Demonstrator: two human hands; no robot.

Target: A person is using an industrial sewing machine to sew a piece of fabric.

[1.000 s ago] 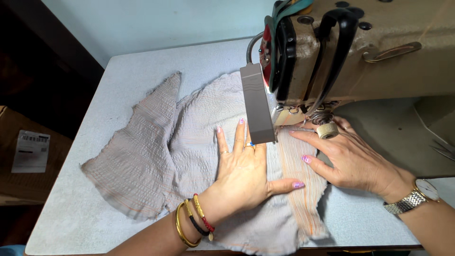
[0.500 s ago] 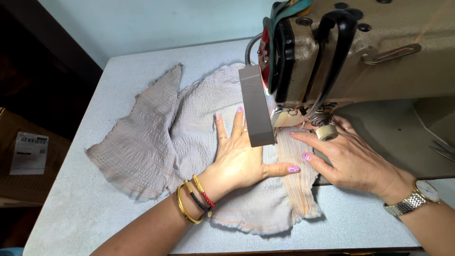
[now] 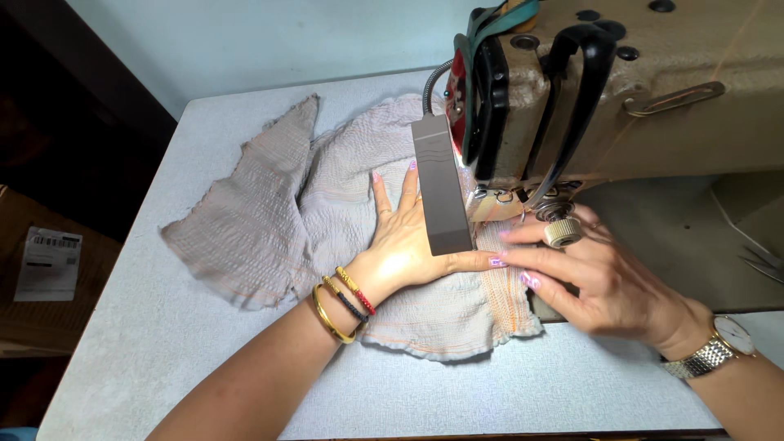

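Note:
A crinkled pale grey-lilac fabric piece (image 3: pixel 269 220) with orange stitch lines lies spread on the table under the beige sewing machine (image 3: pixel 621 90). My left hand (image 3: pixel 404 245), with several bangles at the wrist, presses flat on the fabric just left of the needle area, fingers spread. My right hand (image 3: pixel 604 278), wearing a metal watch, rests with fingers extended on the fabric's stitched edge (image 3: pixel 502 294) right in front of the presser foot (image 3: pixel 523 208). A grey lamp bar (image 3: pixel 441 184) hides part of my left hand.
The light blue-grey table (image 3: pixel 163 343) extends left and toward me. The machine's arm fills the upper right. Scissors tips (image 3: pixel 763 265) lie at the far right. A cardboard box with a label (image 3: pixel 49 265) sits on the floor at left.
The fabric has fed away from me under the machine, so less of it hangs near the table's front edge. Both hands have travelled with it toward the needle.

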